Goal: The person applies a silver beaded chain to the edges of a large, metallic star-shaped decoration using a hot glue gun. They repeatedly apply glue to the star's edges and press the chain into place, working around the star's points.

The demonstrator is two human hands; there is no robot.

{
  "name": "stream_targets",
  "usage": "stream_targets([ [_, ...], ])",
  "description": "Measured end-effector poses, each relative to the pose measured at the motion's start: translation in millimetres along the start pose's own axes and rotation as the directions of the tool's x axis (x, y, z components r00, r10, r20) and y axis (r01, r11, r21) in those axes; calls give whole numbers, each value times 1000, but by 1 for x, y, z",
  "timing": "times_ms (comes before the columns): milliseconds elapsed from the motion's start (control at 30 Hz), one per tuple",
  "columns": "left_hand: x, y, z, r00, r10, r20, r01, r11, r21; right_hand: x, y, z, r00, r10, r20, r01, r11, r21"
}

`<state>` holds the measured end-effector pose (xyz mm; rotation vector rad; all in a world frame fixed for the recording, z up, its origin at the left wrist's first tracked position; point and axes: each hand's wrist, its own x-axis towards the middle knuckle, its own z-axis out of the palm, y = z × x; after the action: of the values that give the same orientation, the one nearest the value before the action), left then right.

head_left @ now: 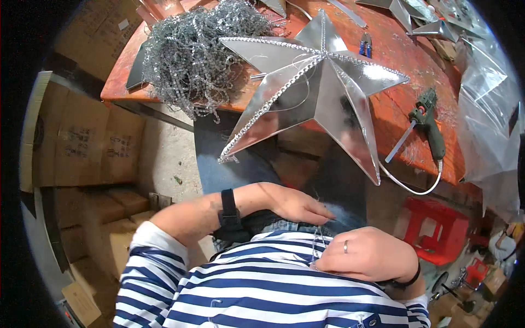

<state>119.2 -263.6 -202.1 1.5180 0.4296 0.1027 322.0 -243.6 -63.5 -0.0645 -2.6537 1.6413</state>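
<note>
A short length of thin silver bead trim (317, 243) hangs between my two hands, close to my striped shirt. My left hand (299, 205) has its fingers pressed together at the trim's upper end. Lower and to the right, my right hand (369, 254) is curled shut, with the trim's other end at its fingertips. Ahead of both hands, a large silver star (295, 93) rests on the table with its near points over the edge. Similar trim runs along several of its ridges, and a fine loose thread loops across one face.
A tangled heap of silver trim (191, 57) covers the left of the red table (383, 123). On the right lie a glue gun (429, 123) with a white cord and blue-handled pliers (366, 45). Clear plastic (489, 115) drapes the right edge. A red stool (436, 230) stands below; cardboard boxes (87, 139) are at left.
</note>
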Motion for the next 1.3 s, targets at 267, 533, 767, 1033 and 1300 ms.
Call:
stream_targets([
  [267, -27, -10, -9, 941, 170, -292, -115, 974, 197, -50, -3, -33, 951, -159, -264, 205, 966, 157],
  [533, -81, 22, 24, 651, 159, -742, 165, 925, 343, -51, 8, -46, 868, -242, -434, 342, 925, 169],
  [767, -146, 53, 23, 307, -195, -931, 665, 744, 64, -25, 11, -49, 896, -268, -353, 308, 949, 63],
  [1033, -162, 192, 15, 680, -499, -538, 697, 668, 261, -7, -12, -57, 925, -209, -319, 226, 974, 17],
  [1300, -70, 198, -2, 813, 222, -538, 5, 922, 388, 1, -37, -62, 942, -170, -289, 148, 984, -96],
])
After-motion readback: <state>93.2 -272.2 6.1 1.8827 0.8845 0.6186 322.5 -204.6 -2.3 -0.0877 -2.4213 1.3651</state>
